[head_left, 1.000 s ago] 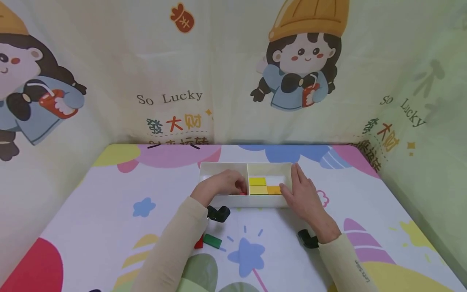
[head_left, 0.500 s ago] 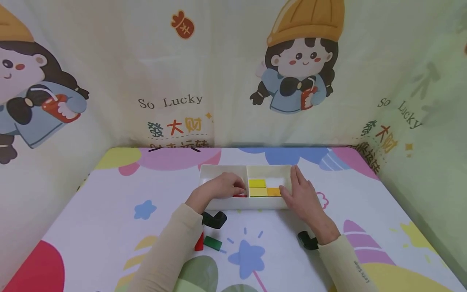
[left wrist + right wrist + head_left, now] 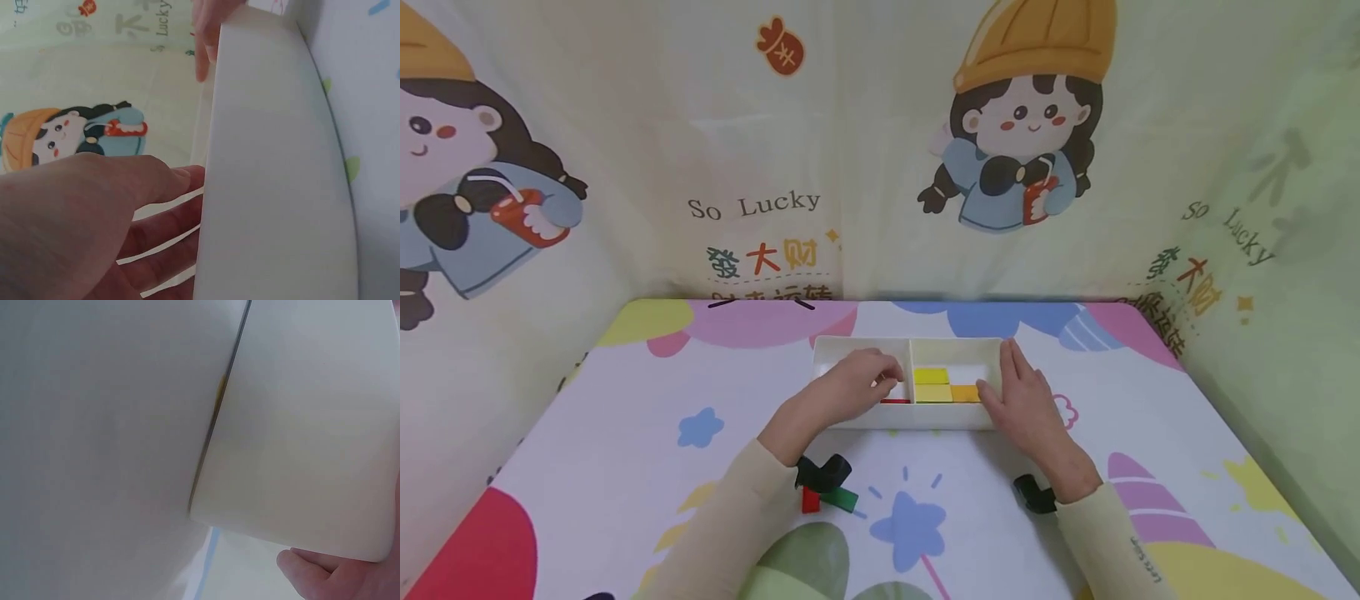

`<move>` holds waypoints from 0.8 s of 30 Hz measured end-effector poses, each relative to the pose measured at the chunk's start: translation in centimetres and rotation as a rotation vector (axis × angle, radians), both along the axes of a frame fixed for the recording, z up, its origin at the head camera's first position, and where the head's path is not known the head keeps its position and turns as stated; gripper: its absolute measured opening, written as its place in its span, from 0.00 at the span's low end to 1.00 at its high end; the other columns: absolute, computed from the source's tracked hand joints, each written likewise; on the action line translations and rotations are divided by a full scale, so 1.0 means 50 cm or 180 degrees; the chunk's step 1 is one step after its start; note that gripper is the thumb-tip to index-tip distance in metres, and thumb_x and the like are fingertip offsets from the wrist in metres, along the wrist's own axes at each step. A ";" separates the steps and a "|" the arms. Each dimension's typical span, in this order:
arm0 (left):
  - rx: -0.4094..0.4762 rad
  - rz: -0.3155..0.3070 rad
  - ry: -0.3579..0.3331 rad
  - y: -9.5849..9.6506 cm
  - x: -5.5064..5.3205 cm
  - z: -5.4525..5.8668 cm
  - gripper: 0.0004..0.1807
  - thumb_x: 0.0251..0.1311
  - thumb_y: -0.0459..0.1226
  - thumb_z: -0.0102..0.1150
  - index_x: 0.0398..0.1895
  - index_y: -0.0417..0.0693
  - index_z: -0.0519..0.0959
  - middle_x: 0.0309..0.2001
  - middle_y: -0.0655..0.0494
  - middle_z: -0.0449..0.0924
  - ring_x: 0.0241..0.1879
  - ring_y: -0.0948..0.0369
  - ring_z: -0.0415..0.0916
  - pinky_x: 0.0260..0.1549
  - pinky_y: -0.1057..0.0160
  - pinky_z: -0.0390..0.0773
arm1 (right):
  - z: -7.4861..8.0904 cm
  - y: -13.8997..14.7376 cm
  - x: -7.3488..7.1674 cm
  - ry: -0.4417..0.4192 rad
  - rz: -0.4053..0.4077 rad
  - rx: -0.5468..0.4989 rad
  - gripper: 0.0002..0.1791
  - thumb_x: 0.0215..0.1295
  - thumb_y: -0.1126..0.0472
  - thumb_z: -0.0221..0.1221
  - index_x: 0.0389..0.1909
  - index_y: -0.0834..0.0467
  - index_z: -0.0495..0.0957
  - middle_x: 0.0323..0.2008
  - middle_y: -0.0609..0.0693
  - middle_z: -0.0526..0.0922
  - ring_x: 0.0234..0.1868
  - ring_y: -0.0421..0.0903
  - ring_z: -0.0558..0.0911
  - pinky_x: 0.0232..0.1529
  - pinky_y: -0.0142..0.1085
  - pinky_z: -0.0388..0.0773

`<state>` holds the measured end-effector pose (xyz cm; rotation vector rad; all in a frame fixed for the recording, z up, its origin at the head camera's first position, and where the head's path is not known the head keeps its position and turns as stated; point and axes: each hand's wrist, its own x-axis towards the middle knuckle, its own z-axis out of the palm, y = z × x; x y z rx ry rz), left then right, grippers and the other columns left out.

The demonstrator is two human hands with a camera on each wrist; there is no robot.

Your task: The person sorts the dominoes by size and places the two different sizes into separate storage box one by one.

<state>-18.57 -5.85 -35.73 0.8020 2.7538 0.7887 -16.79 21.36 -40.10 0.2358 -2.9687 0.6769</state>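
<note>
A white two-compartment box (image 3: 880, 417) stands on the table. My left hand (image 3: 854, 385) hovers over its left compartment with loosely bent fingers and nothing visible between them; in the left wrist view the thumb (image 3: 164, 181) is close to the front wall's rim. Below that hand, a red block (image 3: 896, 401) lies against the compartment's front wall, partly hidden. Two yellow blocks (image 3: 932, 392) and an orange block (image 3: 964, 393) lie in the right compartment. My right hand (image 3: 1028, 412) holds the box's right end, thumb over the front rim and fingers along the side wall.
A red block (image 3: 811, 500) and a green block (image 3: 841, 500) lie on the table in front of the box, partly covered by the black wrist camera (image 3: 824, 473) on my left arm. A printed curtain (image 3: 880, 167) hangs behind the patterned table (image 3: 985, 533).
My left hand has let go of the red block in the left compartment and lifted slightly, its wrist drawing back to the left. The right hand stays at the box's end.
</note>
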 end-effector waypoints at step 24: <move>0.0160 -0.0425 0.1245 -0.069 0.147 -0.021 0.07 0.66 0.34 0.59 0.44 0.50 0.82 0.42 0.58 0.81 0.41 0.63 0.77 0.43 0.67 0.82 | 0.004 -0.003 0.001 -0.0016 -0.0037 0.0061 0.43 0.75 0.47 0.45 0.77 0.69 0.40 0.78 0.67 0.42 0.77 0.67 0.49 0.74 0.65 0.44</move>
